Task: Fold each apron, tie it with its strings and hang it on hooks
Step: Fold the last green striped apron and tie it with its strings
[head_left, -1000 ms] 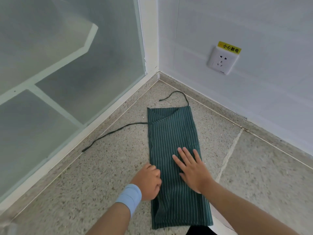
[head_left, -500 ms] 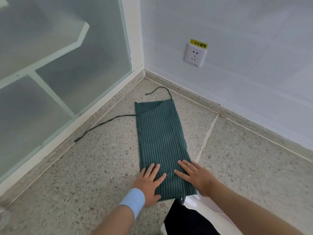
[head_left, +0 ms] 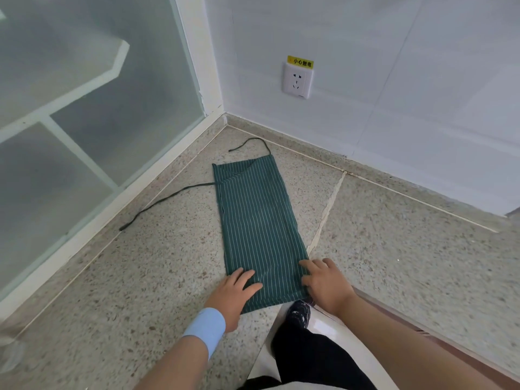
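A dark green apron (head_left: 257,220) with thin white stripes lay on the speckled stone floor (head_left: 135,277), folded lengthwise into 1 long narrow band that ran from the person toward the room's corner. Its far end showed a slanted overlap of cloth. 1 dark string (head_left: 168,197) left the band's left edge and trailed loose across the floor toward the partition. A 2nd string (head_left: 250,140) curled in an arc off the far end.

The left hand (head_left: 235,291), a light blue wristband (head_left: 205,330) on its wrist, rested on the near left corner of the apron. Its fingers (head_left: 242,275) were straight, a little apart and flat on the cloth. The right hand (head_left: 323,282) sat on the near right edge with its fingers (head_left: 308,267) bent and their tips on the cloth. Its thumb was hidden, so I cannot tell whether it pinched the edge or only pressed it.

At far left stood a frosted glass partition (head_left: 84,108) in a white frame. Below the apron's near end a dark shoe (head_left: 299,312) and a black trouser leg (head_left: 309,358) showed between the forearms. A pale floor seam (head_left: 327,209) ran just beside the apron's right edge. On the white wall (head_left: 408,80) a white socket (head_left: 297,80) carried a yellow label (head_left: 300,62) along its top.
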Tool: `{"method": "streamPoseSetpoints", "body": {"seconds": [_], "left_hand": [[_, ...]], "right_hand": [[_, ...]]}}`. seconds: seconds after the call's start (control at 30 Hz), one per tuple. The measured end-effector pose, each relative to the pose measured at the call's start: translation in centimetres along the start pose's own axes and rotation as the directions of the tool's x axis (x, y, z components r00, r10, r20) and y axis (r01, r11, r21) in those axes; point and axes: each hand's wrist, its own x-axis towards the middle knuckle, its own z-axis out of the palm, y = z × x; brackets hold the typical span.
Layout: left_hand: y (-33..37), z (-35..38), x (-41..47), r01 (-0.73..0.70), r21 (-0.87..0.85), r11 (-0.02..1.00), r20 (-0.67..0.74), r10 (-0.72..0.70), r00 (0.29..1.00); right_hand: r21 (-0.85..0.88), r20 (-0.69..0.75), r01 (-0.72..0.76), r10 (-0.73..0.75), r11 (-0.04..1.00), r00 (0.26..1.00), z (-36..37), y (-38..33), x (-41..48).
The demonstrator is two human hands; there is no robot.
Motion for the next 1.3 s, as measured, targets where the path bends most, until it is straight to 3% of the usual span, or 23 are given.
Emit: {"method": "streamPoseSetpoints", "body": {"seconds": [0.1,0.17,0.43,0.53,0.6,0.7,0.83,0.9,0.97,1.0,1.07,1.17,1.3], "left_hand": [[0.0,0.0,-0.6,0.016,0.029,0.999,0.047,-0.017,0.999],[0.4,0.0,-1.0,0.003,0.035,0.999,0.02,-0.004,1.0],[2.4,0.0,-0.8,0.068,-0.077,0.995,-0.062,-0.073,0.995],[3.1,-0.8,-0.2,0.106,-0.09,0.99,-0.089,-0.114,0.99],[3.7,-1.4,0.1,0.124,-0.148,0.981,-0.075,-0.136,0.988],[4.6,-2.9,0.6,0.081,-0.284,0.955,-0.074,-0.107,0.992],[4.2,-5.8,1.2,0.096,-0.4,0.912,-0.095,-0.145,0.985],[2.6,-8.2,1.8,0.163,-0.427,0.889,0.13,-0.118,0.984],[0.2,-11.3,2.4,0.214,-0.413,0.885,0.358,-0.058,0.932],[-1.0,-12.8,2.8,0.235,-0.419,0.877,0.406,-0.051,0.912],[-3.4,-15.6,4.1,0.248,-0.472,0.846,0.363,-0.071,0.929],[-6.2,-18.8,6.6,0.248,-0.471,0.846,0.125,-0.215,0.969],[-7.5,-20.4,10.3,0.284,-0.335,0.898,-0.2,-0.363,0.91]], "right_hand": [[0.16,-0.105,-0.077,0.095,0.984,0.99,-0.1,0.3,-1.1],[0.098,-0.137,-0.07,0.083,0.993,0.987,0.2,0.8,-1.8],[-0.264,0.114,0.123,-0.096,0.957,0.989,0.0,0.5,-1.5],[-0.274,0.16,0.144,-0.103,0.951,0.982,-0.3,0.1,-0.4],[-0.186,0.126,0.153,-0.131,0.97,0.983,-0.4,0.4,0.2],[0.216,0.001,0.088,-0.09,0.972,0.996,-2.2,0.8,0.6],[0.682,0.104,-0.157,0.118,0.715,0.988,-7.1,2.0,1.6],[0.766,0.171,-0.216,0.133,0.606,0.976,-9.1,3.3,2.8],[0.827,0.216,-0.238,0.103,0.509,0.971,-10.6,5.0,4.4],[0.849,0.226,-0.245,0.097,0.469,0.969,-11.1,5.7,5.4],[0.868,0.224,-0.263,0.14,0.422,0.964,-11.9,7.0,7.7],[0.829,0.134,-0.262,0.278,0.495,0.951,-12.8,8.5,11.0],[0.781,0.069,-0.296,0.395,0.549,0.916,-12.8,10.0,15.1]]}}
